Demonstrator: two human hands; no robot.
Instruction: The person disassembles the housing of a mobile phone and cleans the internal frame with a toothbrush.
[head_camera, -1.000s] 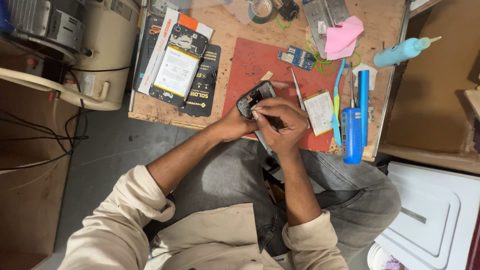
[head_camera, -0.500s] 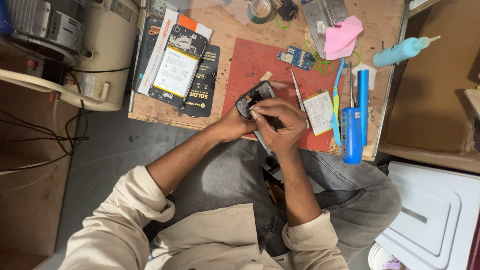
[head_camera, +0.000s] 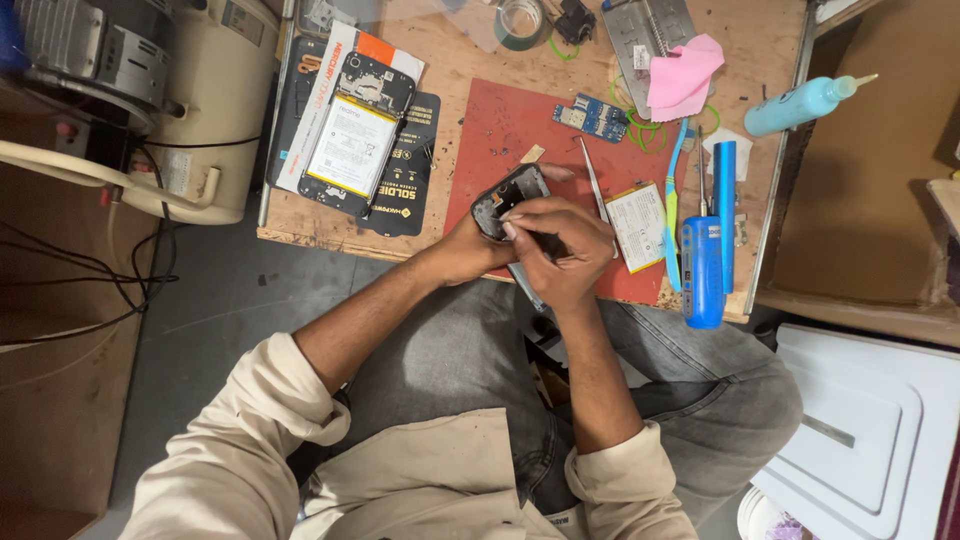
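Gripping the opened phone frame (head_camera: 512, 200) in your left hand (head_camera: 462, 255), your right hand (head_camera: 562, 250) pinches inside it; battery (head_camera: 636, 226) and circuit board (head_camera: 592, 117) already lie out

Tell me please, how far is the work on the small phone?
Done: the small phone frame is opened; a battery and a blue circuit board lie out on the red mat. In hand: left hand holds the frame, right hand works inside. Left: those parts are not yet refitted.
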